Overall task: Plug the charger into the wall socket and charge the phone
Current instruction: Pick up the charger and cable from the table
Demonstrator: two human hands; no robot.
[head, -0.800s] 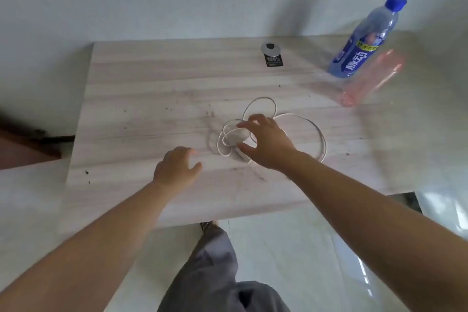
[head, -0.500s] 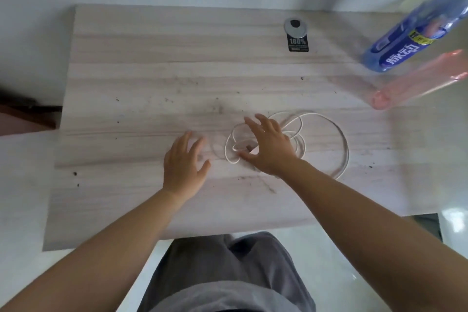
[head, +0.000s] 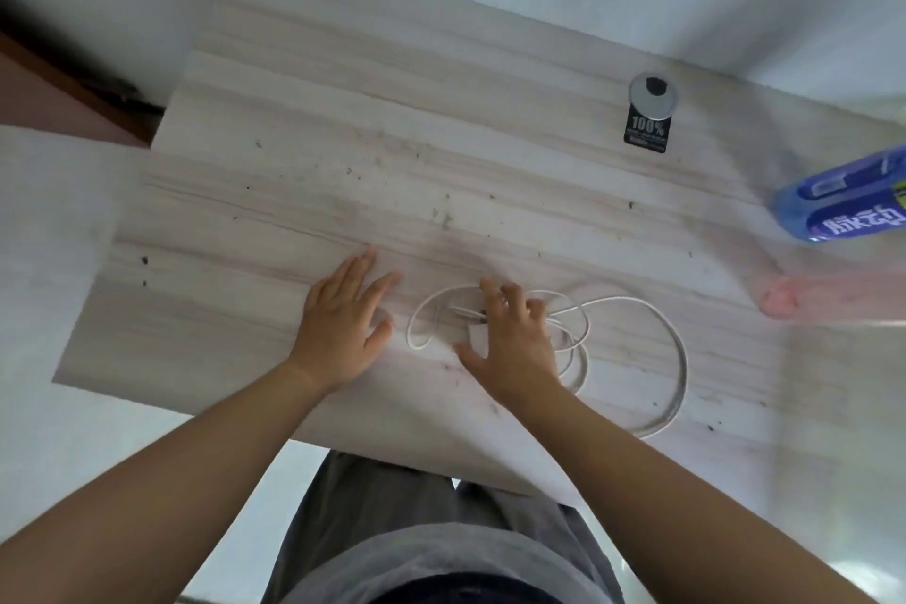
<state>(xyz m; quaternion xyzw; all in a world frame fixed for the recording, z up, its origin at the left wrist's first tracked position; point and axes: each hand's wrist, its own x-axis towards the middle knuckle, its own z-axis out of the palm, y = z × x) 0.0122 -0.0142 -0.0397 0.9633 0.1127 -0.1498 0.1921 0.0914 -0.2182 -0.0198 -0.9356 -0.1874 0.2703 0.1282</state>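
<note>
A white charger cable (head: pixel 679 358) lies in loose loops on the pale wooden table (head: pixel 343 162), near its front edge. The white charger block (head: pixel 474 336) shows only partly under my right hand (head: pixel 515 343), which rests over it with fingers spread. My left hand (head: pixel 345 324) lies flat on the table just left of the cable, fingers apart, holding nothing. No phone and no wall socket are in view.
A blue-labelled water bottle (head: pixel 843 201) stands at the table's right edge with a pinkish transparent bottle (head: pixel 784 299) in front of it. A small black tag with a grey disc (head: pixel 649 118) lies at the back. A white wall runs behind the table.
The view has tilted down and closer over the table. My left hand has spread flat beside the cable. My right hand has stayed on the charger.
</note>
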